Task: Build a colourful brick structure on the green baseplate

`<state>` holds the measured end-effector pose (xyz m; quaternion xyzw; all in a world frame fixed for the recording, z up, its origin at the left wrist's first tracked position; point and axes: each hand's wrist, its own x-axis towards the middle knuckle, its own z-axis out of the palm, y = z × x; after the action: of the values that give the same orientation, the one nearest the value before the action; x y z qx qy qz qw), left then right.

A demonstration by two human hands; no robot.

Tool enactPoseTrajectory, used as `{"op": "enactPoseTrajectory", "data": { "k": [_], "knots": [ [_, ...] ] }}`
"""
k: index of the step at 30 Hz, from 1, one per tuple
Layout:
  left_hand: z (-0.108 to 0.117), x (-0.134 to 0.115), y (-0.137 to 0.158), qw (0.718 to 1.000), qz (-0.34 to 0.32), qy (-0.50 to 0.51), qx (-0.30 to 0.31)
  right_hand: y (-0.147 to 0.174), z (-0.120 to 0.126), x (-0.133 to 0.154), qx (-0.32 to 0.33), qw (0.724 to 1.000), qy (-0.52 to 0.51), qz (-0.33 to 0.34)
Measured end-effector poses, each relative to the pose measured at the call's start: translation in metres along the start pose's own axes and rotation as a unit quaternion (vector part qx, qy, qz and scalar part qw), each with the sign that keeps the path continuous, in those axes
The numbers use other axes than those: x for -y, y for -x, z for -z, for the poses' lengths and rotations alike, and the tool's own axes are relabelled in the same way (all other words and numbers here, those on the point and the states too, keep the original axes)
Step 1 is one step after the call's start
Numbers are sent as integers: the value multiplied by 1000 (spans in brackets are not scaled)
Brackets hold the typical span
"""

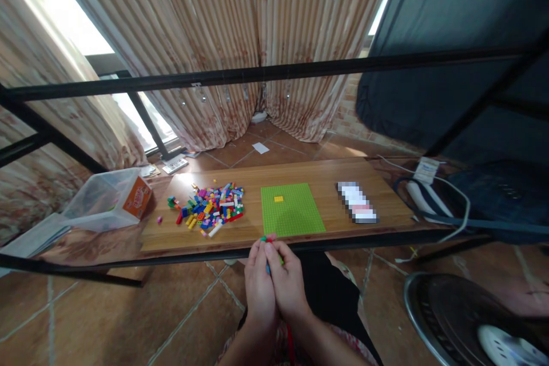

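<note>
My left hand (258, 277) and my right hand (288, 274) are pressed together in front of the table's near edge. Between their fingers they hold several small toy bricks (269, 239); bits of green, red and blue show, and the rest is hidden by my fingers. Just beyond lies a green baseplate (295, 214) with a yellow brick (278, 199) on it, left of its middle toward the far side. To the left, a loose pile of mixed-colour toy bricks (214, 205) is spread over the wooden table (253, 176).
A phone-like, blurred-out object (357, 203) lies on the table's right. At the left stands a clear plastic box (107, 197) with an orange label. A black metal bar (274, 72) crosses beyond the table. A fan (476, 320) is at lower right.
</note>
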<state>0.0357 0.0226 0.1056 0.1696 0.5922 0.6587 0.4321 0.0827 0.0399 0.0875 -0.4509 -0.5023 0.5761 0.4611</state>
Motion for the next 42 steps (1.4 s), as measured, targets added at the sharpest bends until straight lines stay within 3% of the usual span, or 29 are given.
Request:
{"op": "enactPoseTrajectory", "data": {
  "k": [9,12,15,17,20,24,29,35,40,42],
  "knots": [
    [-4,9,1,996,42,77,-6,-5,2,-6,-27,998,-62,-16],
    [-7,10,-3,980,77,182,-8,-9,3,-5,-43,984,-160,-66],
    [-7,3,-10,954,109,278,4,-13,4,-2,-34,952,-263,-152],
    [-1,-4,-17,942,130,309,4,-15,4,1,-11,936,-293,-195],
    [14,-10,-27,940,112,322,-6,-21,1,5,23,935,-290,-202],
    [30,-4,-36,970,41,240,-8,-34,-12,6,37,947,-255,-194],
    [35,7,-49,998,13,58,-6,-48,-36,-5,20,968,-191,-160],
    [48,0,-70,995,-62,-46,-57,-60,-59,-21,65,991,-71,-95],
    [52,-12,-85,974,-149,-107,-134,-74,-89,-19,54,994,-73,-63],
    [54,-15,-96,972,-152,-89,-154,-85,-102,-20,44,991,-94,-82]
  ]
}}
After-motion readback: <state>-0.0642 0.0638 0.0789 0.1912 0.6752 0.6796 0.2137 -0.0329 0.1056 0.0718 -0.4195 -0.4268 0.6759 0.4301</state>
